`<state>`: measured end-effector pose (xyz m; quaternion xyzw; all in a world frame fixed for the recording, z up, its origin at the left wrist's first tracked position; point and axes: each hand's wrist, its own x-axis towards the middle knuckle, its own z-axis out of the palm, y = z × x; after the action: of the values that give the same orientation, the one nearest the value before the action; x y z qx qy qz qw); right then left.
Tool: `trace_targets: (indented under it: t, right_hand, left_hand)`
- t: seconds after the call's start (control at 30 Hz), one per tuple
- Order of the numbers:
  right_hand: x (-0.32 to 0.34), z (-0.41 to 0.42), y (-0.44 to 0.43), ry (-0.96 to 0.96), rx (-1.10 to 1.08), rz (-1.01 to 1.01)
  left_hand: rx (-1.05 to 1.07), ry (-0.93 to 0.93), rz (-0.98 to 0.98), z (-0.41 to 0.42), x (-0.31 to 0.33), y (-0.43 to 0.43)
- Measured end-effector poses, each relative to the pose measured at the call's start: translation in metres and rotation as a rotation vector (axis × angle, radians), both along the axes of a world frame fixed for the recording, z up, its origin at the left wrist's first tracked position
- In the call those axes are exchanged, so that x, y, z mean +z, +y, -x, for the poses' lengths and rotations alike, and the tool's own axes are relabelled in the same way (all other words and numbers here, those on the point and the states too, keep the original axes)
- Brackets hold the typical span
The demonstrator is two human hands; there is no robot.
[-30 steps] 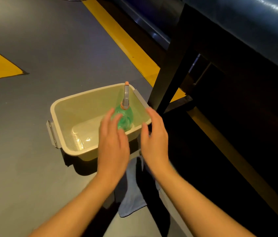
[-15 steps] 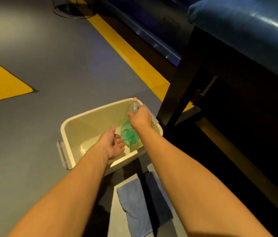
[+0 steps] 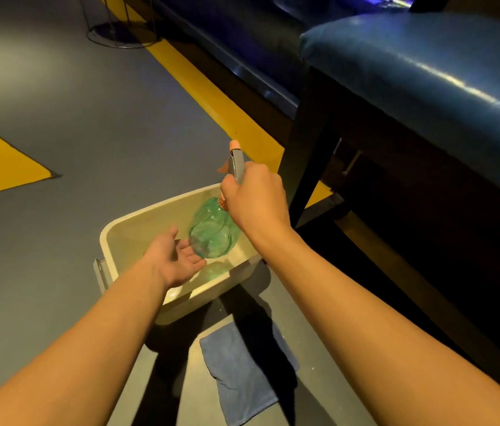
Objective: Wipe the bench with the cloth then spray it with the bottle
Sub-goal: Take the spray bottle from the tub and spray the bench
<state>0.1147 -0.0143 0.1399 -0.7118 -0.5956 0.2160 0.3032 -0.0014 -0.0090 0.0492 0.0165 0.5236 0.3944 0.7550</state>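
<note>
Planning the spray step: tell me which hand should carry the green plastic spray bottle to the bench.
Right. The right hand already grips the green plastic spray bottle at its neck, nearer the blue padded bench; the left hand is open beneath it.

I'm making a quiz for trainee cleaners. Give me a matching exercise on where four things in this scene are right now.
Things:
1. spray bottle
2. blue cloth
3. beige tub
4. left hand

Places or states:
A. flat on the floor, nearest the person
B. open, palm up, under the bottle's base
C. gripped at the neck by the right hand
D. on the floor beside the bench leg

Pairs: 1-C, 2-A, 3-D, 4-B
</note>
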Motion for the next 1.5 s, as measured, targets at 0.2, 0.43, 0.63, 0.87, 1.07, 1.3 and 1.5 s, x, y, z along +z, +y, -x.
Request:
trace_targets:
  t: [0.2,0.43,0.63,0.87,1.07,1.3,1.5]
  right_hand:
    - [0.058,-0.008,-0.037,0.038,0.101,-0.106]
    - [0.158,-0.025,-0.072,0.164,0.169,-0.406]
    - [0.227,-0.069,-0.109,0.108,0.260,-0.631]
    - [0.274,-0.165,-0.145,0.161,0.165,-0.401]
    - [0.291,-0.227,-0.162,0.324,-0.078,-0.095]
    - [0.294,-0.273,-0.183,0.456,-0.125,0.085]
    - [0.296,-0.287,-0.197,0.362,-0.009,0.102]
  left_hand:
    - [-0.025,0.084,-0.007,-0.008,0.073,-0.027]
    - [-0.050,0.011,-0.153,-0.047,0.198,-0.073]
    - [-0.147,-0.046,-0.243,-0.089,0.265,-0.115]
    - [-0.479,-0.139,-0.297,-0.160,0.302,-0.158]
    - [-0.704,-0.220,-0.357,-0.202,0.310,-0.187]
    - [-0.752,-0.264,-0.361,-0.242,0.319,-0.211]
    - [-0.906,-0.235,-0.387,-0.270,0.326,-0.229]
